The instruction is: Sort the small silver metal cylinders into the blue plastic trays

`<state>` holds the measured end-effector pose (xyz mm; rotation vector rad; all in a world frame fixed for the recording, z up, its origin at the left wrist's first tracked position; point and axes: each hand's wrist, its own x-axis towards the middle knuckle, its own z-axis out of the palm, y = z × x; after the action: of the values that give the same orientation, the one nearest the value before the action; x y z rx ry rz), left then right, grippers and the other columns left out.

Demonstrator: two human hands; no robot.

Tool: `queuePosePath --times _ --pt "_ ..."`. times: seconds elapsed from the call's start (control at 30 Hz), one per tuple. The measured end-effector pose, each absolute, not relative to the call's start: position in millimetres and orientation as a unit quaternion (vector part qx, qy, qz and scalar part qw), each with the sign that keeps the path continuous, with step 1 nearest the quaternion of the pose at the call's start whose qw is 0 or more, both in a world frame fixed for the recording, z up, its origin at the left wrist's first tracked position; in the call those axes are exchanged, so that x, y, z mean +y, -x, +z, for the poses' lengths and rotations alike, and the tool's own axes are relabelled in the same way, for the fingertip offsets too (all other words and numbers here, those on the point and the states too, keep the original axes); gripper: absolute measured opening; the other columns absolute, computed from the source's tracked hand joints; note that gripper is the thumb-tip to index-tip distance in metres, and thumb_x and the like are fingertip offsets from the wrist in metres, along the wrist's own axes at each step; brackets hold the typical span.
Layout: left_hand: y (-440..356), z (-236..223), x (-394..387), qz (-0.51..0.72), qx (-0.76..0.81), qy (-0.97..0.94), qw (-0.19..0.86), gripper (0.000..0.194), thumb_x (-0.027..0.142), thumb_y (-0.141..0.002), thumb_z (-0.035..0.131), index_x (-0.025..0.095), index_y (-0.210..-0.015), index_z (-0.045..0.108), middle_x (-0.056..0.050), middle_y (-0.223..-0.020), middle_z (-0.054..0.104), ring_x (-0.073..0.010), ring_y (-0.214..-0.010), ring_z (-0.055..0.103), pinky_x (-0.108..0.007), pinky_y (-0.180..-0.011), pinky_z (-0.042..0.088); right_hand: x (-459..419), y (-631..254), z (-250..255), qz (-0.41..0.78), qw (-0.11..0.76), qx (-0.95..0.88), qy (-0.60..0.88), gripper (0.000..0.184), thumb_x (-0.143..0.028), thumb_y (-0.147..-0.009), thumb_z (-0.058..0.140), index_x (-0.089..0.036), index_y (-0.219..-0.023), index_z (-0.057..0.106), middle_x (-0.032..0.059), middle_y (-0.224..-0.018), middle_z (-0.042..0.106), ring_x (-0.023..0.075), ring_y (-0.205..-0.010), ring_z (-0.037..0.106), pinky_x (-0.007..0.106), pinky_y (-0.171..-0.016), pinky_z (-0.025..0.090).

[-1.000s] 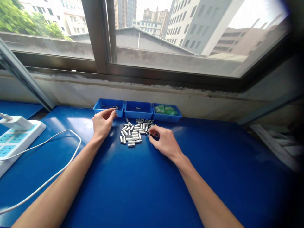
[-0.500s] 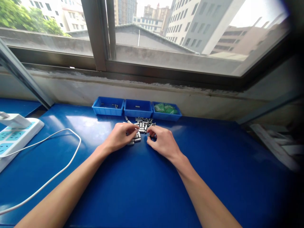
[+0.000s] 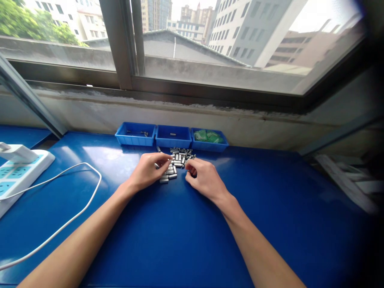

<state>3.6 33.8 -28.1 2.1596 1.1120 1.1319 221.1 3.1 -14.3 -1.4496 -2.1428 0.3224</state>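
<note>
A loose pile of small silver metal cylinders point(image 3: 179, 159), perhaps spacers, lies on the blue table point(image 3: 180, 232). At the pile's left side is my left hand point(image 3: 150, 170), its thumb and index fingertips nearly meeting. Whatever is between them is too small to make out. Several cylinders lie just below and beside those fingers. My right hand point(image 3: 205, 178) rests at the pile's right edge, fingers curled toward the thumb. Its grip is partly hidden, so I cannot make out what it holds.
Behind the pile stand a left blue bin point(image 3: 135, 140) with a few small parts, a middle blue bin point(image 3: 174, 143) with one piece, and a right blue bin point(image 3: 210, 146) with green packets. A white power strip point(image 3: 45, 160) and white cable point(image 3: 75, 214) lie left, below a window.
My left hand has shifted slightly left, uncovering more cylinders at the pile's lower left. My right hand has stayed almost in place.
</note>
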Motion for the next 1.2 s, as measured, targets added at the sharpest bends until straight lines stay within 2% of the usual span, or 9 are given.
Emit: queuePosePath --times 0.1,0.2,0.33,0.47,0.6,0.7,0.83,1.0,1.2 --pt "-3 -27 34 0.412 0.407 -0.784 0.225 0.019 0.025 -0.087 0.059 0.019 -0.096 0.075 -0.003 -0.08 0.076 -0.0146 -0.067 0.068 -0.022 -0.064 0.053 3 -219 -15 0.167 0.304 -0.772 0.532 0.013 -0.011 -0.074 0.058 -0.021 -0.079 0.064 0.0018 -0.078 0.067 0.0163 -0.069 0.06 0.028 -0.067 0.047" --pt "-3 -25 33 0.411 0.408 -0.782 0.23 0.019 0.026 -0.087 0.059 0.019 -0.095 0.075 -0.003 -0.08 0.076 -0.0149 -0.067 0.069 -0.023 -0.064 0.054 4 -218 -14 0.316 0.394 -0.685 0.524 0.007 -0.018 -0.074 0.065 -0.02 -0.081 0.066 0.002 -0.08 0.069 0.0174 -0.073 0.065 0.03 -0.073 0.052" --pt "-5 -22 31 0.416 0.405 -0.773 0.256 0.02 0.027 -0.087 0.06 0.018 -0.097 0.075 -0.003 -0.08 0.076 -0.0155 -0.068 0.07 -0.023 -0.064 0.054 7 -217 -7 0.538 0.498 -0.484 0.478 0.019 -0.026 -0.069 0.074 -0.02 -0.085 0.066 0.0024 -0.088 0.071 0.0164 -0.078 0.068 0.03 -0.077 0.055" --pt "-9 -18 27 0.427 0.402 -0.74 0.329 0.025 0.034 -0.087 0.063 0.018 -0.101 0.075 -0.005 -0.083 0.077 -0.0176 -0.071 0.072 -0.025 -0.066 0.056 9 -217 -4 0.627 0.527 -0.368 0.44 0.027 -0.024 -0.066 0.078 -0.022 -0.089 0.064 0.0019 -0.093 0.073 0.0149 -0.081 0.069 0.029 -0.08 0.056" --pt "-14 -18 25 0.425 0.38 -0.69 0.445 0.032 0.04 -0.087 0.066 0.016 -0.107 0.074 -0.008 -0.096 0.077 -0.022 -0.084 0.074 -0.029 -0.074 0.06 7 -214 -7 0.631 0.519 -0.387 0.427 0.03 -0.022 -0.064 0.081 -0.022 -0.087 0.062 0.0002 -0.09 0.072 0.0145 -0.083 0.07 0.028 -0.083 0.055" --pt "-15 -20 25 0.414 0.353 -0.689 0.479 0.034 0.04 -0.087 0.067 0.017 -0.111 0.073 -0.01 -0.102 0.077 -0.0231 -0.09 0.074 -0.032 -0.081 0.06 5 -210 -9 0.626 0.51 -0.409 0.425 0.036 -0.023 -0.063 0.085 -0.021 -0.089 0.059 0.0006 -0.088 0.073 0.0158 -0.084 0.071 0.03 -0.085 0.055" --pt "-17 -22 24 0.421 0.345 -0.7 0.463 0.032 0.041 -0.085 0.069 0.017 -0.106 0.074 -0.01 -0.101 0.077 -0.0235 -0.088 0.074 -0.033 -0.081 0.061 4 -206 -13 0.607 0.505 -0.421 0.447 0.044 -0.032 -0.062 0.088 -0.02 -0.091 0.058 0.0033 -0.087 0.076 0.0185 -0.084 0.073 0.033 -0.085 0.056" --pt "-19 -22 23 0.444 0.354 -0.703 0.428 0.024 0.039 -0.083 0.072 0.018 -0.093 0.076 -0.008 -0.094 0.078 -0.0227 -0.085 0.074 -0.032 -0.078 0.062 6 -202 -18 0.562 0.508 -0.447 0.475 0.047 -0.042 -0.063 0.088 -0.02 -0.091 0.056 0.0027 -0.08 0.076 0.0179 -0.075 0.073 0.03 -0.075 0.056" --pt "-18 -20 24 0.452 0.359 -0.692 0.434 0.022 0.037 -0.082 0.073 0.017 -0.089 0.075 -0.007 -0.088 0.077 -0.0204 -0.079 0.074 -0.029 -0.075 0.06 5 -199 -15 0.522 0.495 -0.495 0.487 0.04 -0.046 -0.071 0.082 -0.021 -0.09 0.057 0.0032 -0.073 0.075 0.0203 -0.075 0.073 0.03 -0.072 0.056"
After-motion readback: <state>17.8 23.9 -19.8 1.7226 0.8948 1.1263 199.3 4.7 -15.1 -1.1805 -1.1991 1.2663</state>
